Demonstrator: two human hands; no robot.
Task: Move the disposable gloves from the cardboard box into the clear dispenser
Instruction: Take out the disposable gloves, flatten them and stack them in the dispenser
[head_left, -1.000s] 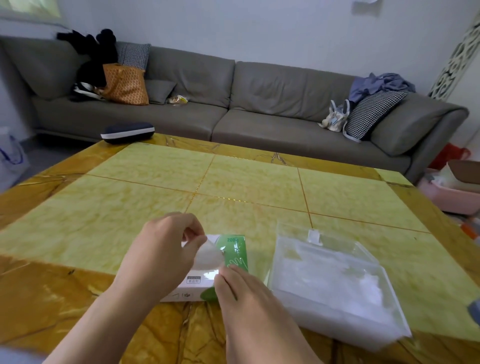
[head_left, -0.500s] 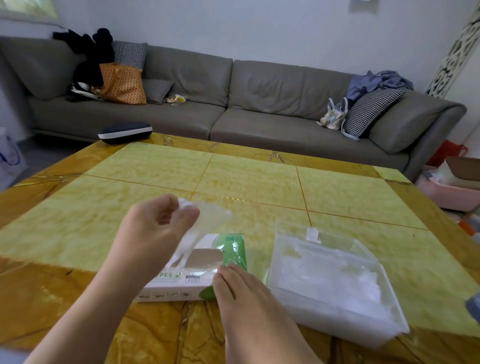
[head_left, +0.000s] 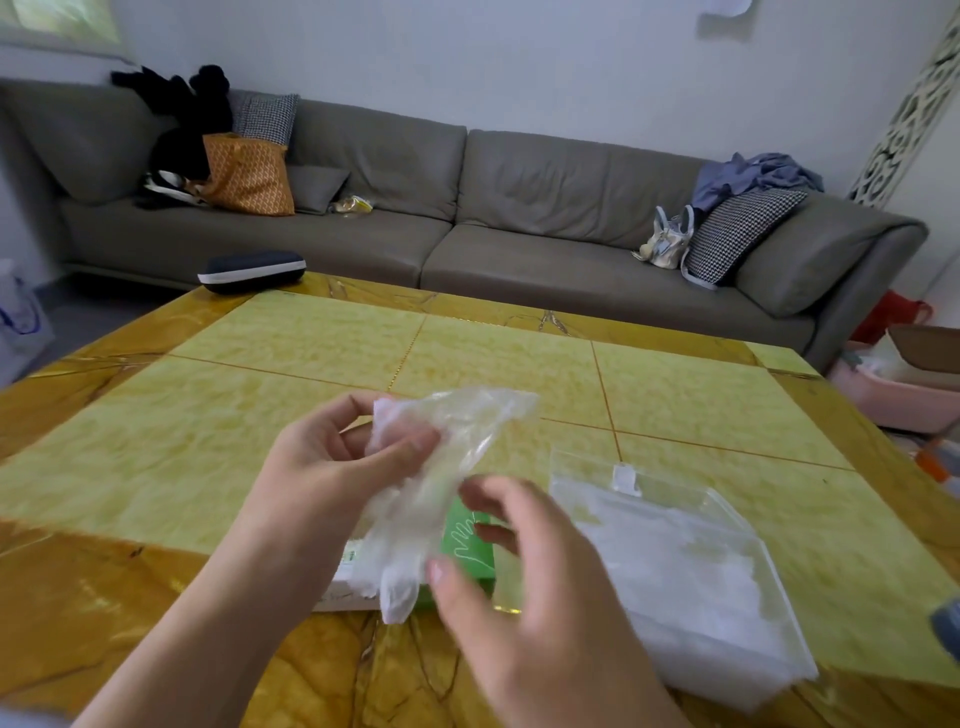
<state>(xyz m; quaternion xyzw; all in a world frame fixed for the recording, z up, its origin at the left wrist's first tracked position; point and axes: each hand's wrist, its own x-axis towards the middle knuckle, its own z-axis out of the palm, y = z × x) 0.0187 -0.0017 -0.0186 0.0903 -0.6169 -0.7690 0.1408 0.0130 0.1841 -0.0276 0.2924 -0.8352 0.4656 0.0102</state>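
Observation:
My left hand pinches a clear disposable glove and holds it up above the table; the glove hangs down in front of the box. The white and green cardboard box lies on the table under the glove, mostly hidden by my hands. My right hand hovers over the box's right end with fingers loosely spread, close to the hanging glove, holding nothing. The clear dispenser sits open to the right of the box, with a white layer of gloves inside.
The yellow stone table stretches ahead. A dark case lies at its far left corner. A grey sofa with bags and cushions stands behind. A pink tub sits on the floor at right.
My left hand has pulled a glove out of the box and lifted it up and to the right. My right hand has left the box's edge and risen toward the glove.

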